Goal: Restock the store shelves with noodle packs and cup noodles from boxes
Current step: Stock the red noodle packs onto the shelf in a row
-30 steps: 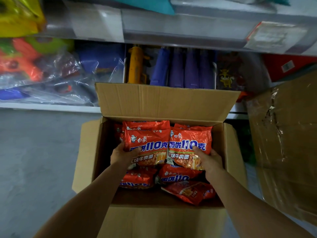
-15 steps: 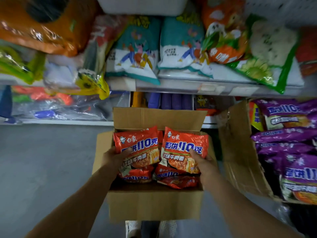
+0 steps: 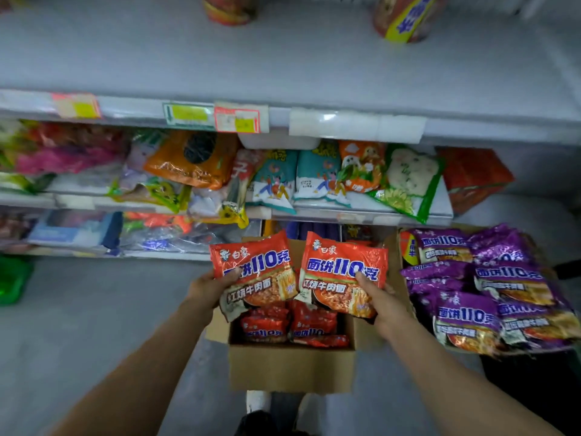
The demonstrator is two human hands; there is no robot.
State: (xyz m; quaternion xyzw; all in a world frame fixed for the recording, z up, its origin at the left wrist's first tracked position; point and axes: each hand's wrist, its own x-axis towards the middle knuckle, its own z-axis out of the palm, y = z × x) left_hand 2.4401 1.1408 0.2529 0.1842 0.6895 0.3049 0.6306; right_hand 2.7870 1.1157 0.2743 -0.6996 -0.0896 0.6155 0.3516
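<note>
We've got a red noodle pack (image 3: 254, 272) in the left hand (image 3: 207, 286) and another (image 3: 342, 275) in the right hand (image 3: 382, 305), above the open box (image 3: 290, 369), grip pinching the lower edges — light, crinkly, brittle-looking, so hold gently.

Two hands (image 3: 210, 286) each hold one red pack (image 3: 254, 272), several more red packs lie in one box (image 3: 290, 366), at least six purple packs (image 3: 465, 316) fill another, and two cups (image 3: 405, 17) stand above.
</note>
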